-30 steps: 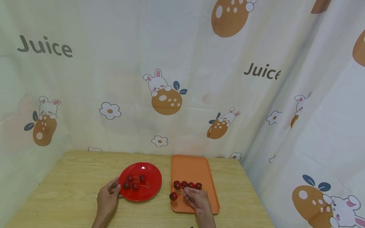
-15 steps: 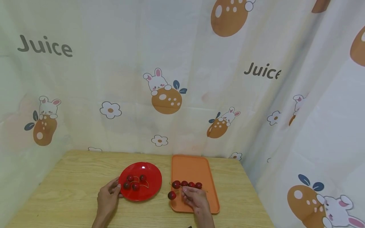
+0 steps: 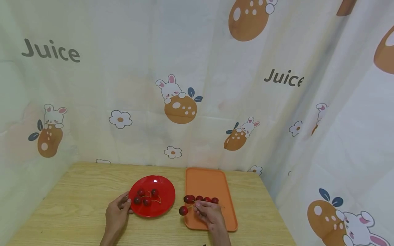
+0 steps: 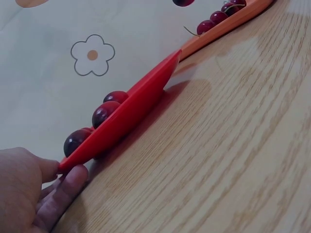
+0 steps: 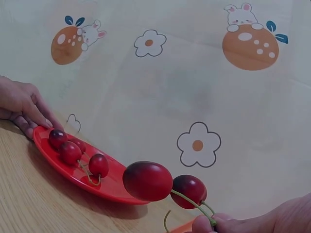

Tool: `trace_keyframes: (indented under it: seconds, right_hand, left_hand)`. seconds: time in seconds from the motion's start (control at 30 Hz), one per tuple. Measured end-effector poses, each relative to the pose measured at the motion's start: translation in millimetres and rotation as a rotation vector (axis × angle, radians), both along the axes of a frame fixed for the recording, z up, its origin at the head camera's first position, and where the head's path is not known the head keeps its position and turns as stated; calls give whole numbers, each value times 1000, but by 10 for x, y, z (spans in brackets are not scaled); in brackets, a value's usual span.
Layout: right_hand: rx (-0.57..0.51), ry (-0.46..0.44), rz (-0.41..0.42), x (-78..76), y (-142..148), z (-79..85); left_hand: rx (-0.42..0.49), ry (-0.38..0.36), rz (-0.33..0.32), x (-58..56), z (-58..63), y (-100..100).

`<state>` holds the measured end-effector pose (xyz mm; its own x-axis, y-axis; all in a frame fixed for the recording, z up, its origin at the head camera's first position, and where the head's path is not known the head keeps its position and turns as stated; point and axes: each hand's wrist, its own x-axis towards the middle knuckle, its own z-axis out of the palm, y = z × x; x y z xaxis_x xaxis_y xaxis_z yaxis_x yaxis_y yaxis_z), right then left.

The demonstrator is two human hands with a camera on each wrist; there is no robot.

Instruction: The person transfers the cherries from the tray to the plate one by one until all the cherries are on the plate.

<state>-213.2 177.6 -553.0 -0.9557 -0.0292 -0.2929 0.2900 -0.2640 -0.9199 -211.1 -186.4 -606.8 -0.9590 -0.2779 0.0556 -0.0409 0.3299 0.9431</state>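
My left hand [image 3: 117,210] grips the left rim of a red plate [image 3: 166,201], thumb above and fingers beneath. Several dark red cherries [image 3: 147,202] with curved stems lie on that plate. Over the left edge of an orange tray [image 3: 204,181], my right hand [image 3: 210,215] pinches the joined stems of a pair of cherries. The right wrist view shows both fruits hanging free, the nearer cherry [image 5: 147,181] partly in front of the plate and the other cherry [image 5: 189,191] beside it. More cherries [image 3: 207,199] sit in a row on the tray behind my right hand.
Plate and tray rest side by side on a light wooden table [image 3: 89,191], with a narrow strip of wood between them. A printed curtain [image 3: 138,85] hangs behind the table and along its sides.
My right hand has moved slightly left, carrying the cherry pair past the tray's left edge toward the plate. The left hand and plate have stayed in place.
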Motion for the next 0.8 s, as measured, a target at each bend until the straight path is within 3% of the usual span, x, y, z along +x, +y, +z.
trace_keyframes:
  seconds: [0.8]
  right_hand:
    - [30, 10, 14, -32, -207, 71]
  left_hand:
    - [-14, -13, 4, 2, 2, -17]
